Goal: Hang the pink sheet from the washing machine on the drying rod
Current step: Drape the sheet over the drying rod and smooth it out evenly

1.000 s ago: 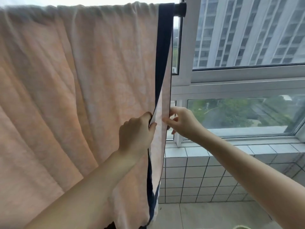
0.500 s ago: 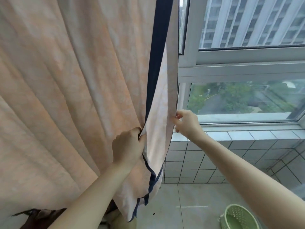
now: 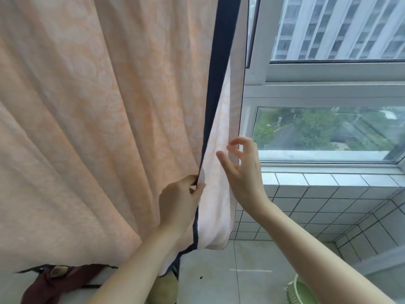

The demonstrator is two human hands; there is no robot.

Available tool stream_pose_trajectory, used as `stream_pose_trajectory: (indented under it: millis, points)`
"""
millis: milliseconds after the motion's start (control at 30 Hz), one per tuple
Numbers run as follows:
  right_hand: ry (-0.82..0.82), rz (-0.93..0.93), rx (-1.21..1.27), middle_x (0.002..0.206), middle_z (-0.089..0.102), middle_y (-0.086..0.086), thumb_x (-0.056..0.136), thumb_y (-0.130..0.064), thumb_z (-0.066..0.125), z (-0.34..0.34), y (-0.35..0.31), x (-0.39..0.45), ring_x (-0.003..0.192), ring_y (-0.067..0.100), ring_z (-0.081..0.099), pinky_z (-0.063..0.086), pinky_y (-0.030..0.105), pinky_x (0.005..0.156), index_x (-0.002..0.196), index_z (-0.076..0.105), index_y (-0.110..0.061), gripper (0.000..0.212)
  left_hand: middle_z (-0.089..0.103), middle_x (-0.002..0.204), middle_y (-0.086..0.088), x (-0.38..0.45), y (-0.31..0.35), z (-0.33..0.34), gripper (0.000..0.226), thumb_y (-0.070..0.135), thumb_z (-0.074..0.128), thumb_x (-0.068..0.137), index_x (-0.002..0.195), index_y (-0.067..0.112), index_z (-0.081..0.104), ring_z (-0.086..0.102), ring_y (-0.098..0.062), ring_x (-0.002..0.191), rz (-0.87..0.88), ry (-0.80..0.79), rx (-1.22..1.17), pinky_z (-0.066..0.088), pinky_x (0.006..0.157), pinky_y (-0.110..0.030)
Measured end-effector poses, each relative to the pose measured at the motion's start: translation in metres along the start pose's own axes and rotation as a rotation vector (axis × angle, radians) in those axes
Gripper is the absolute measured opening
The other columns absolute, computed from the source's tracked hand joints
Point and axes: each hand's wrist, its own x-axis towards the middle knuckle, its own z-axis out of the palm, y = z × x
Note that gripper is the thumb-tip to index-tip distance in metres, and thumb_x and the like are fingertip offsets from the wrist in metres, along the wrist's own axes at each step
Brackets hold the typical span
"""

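Right hand (image 3: pixel 243 170) released, fingers loose, left hand (image 3: pixel 179 202) pinching one pink sheet (image 3: pixel 98 119)

text: none readable | labels: none | numbers: none

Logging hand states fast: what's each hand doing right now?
Left hand: pinching the pink sheet at its dark edge.
Right hand: open, holding nothing.

Soft window (image 3: pixel 328 137) daylight, slight blur, wide-angle bowing
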Motion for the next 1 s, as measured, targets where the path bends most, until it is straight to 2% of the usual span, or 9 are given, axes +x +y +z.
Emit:
stream_pose_trajectory:
  millis: [100, 167, 267, 400, 567, 700, 800, 900, 1000]
  points:
    - [-0.25, 0.066, -0.068, 0.149, 0.028, 0.001, 0.085, -0.061, 0.052, 0.012, 0.006, -0.004, 0.14, 0.004, 0.02, 0.038, 0.03, 0.104, 0.102, 0.056, -0.027, 0.037, 0.071, 0.097, 0.018, -0.004, 0.0, 0.003, 0.023, 0.029, 0.065, 0.09, 0.112, 0.035, 0.068, 0.064, -0.002, 0.083, 0.052, -0.164, -0.095, 0.053, 0.078, -0.026]
    - [-0.263, 0.038, -0.105, 0.147, 0.032, 0.002, 0.088, -0.045, 0.061, 0.02, 0.012, -0.003, 0.138, 0.011, 0.028, 0.033, 0.03, 0.106, 0.1, 0.064, -0.021, 0.026, 0.069, 0.109, 0.017, -0.005, -0.004, 0.0, 0.032, 0.021, 0.068, 0.088, 0.118, 0.032, 0.067, 0.062, -0.002, 0.094, 0.099, -0.213, -0.17, 0.05, 0.088, -0.023]
    - [-0.173, -0.028, -0.073, 0.136, 0.047, 0.0, 0.09, -0.016, 0.062, 0.027, 0.022, -0.001, 0.121, 0.012, 0.048, 0.043, 0.035, 0.1, 0.103, 0.07, -0.015, 0.015, 0.07, 0.101, 0.005, -0.002, -0.015, -0.019, 0.024, 0.011, 0.073, 0.083, 0.106, 0.017, 0.071, 0.063, -0.01, 0.093, 0.201, 0.038, -0.135, 0.05, 0.086, -0.023]
    - [-0.114, -0.016, -0.051, 0.119, 0.055, -0.005, 0.092, -0.012, 0.057, 0.029, 0.028, -0.003, 0.108, 0.011, 0.054, 0.051, 0.04, 0.09, 0.1, 0.068, -0.015, 0.013, 0.054, 0.101, 0.003, 0.01, -0.033, -0.053, 0.035, 0.02, 0.078, 0.078, 0.104, 0.008, 0.058, 0.052, -0.016, 0.093, 0.004, 0.475, -0.08, 0.044, 0.08, -0.017]
    - [-0.102, -0.081, -0.077, 0.115, 0.057, -0.008, 0.094, -0.01, 0.055, 0.03, 0.027, -0.008, 0.104, 0.011, 0.056, 0.048, 0.027, 0.086, 0.104, 0.067, -0.014, 0.016, 0.042, 0.128, -0.008, 0.027, -0.051, -0.051, 0.082, 0.041, 0.084, 0.067, 0.13, 0.011, 0.041, 0.044, -0.025, 0.115, -0.223, 0.461, -0.144, 0.045, 0.093, -0.036]
    - [-0.112, -0.04, -0.079, 0.123, 0.055, -0.008, 0.094, -0.012, 0.056, 0.028, 0.039, -0.01, 0.112, 0.014, 0.053, 0.051, 0.042, 0.09, 0.116, 0.066, -0.017, 0.025, 0.038, 0.129, -0.015, 0.029, -0.069, -0.052, 0.078, 0.05, 0.074, 0.076, 0.128, 0.005, 0.037, 0.042, -0.032, 0.114, -0.177, 0.67, -0.194, 0.045, 0.093, -0.042]
    - [-0.094, -0.001, -0.126, 0.125, 0.056, -0.005, 0.094, -0.016, 0.057, 0.026, 0.045, -0.01, 0.114, 0.017, 0.049, 0.047, 0.045, 0.094, 0.112, 0.067, -0.022, 0.022, 0.043, 0.134, -0.013, 0.033, -0.079, -0.055, 0.074, 0.049, 0.069, 0.083, 0.134, 0.009, 0.035, 0.046, -0.028, 0.118, -0.31, 0.584, -0.295, 0.046, 0.095, -0.041]
    - [-0.081, -0.014, -0.208, 0.122, 0.058, -0.006, 0.092, -0.026, 0.056, 0.028, 0.048, -0.008, 0.112, 0.026, 0.048, 0.042, 0.048, 0.095, 0.105, 0.068, -0.028, 0.018, 0.065, 0.091, -0.01, 0.038, -0.082, -0.055, 0.035, 0.036, 0.068, 0.086, 0.097, 0.005, 0.058, 0.06, -0.028, 0.087, -0.374, 0.546, -0.23, 0.051, 0.079, -0.042]
    - [-0.081, 0.033, -0.342, 0.129, 0.055, -0.006, 0.093, -0.03, 0.057, 0.028, 0.052, -0.005, 0.115, 0.031, 0.041, 0.036, 0.048, 0.095, 0.103, 0.069, -0.027, 0.016, 0.051, 0.056, -0.003, 0.033, -0.079, -0.049, 0.032, 0.018, 0.064, 0.087, 0.061, 0.007, 0.049, 0.049, -0.025, 0.054, -0.281, 0.534, -0.164, 0.035, 0.052, -0.03]
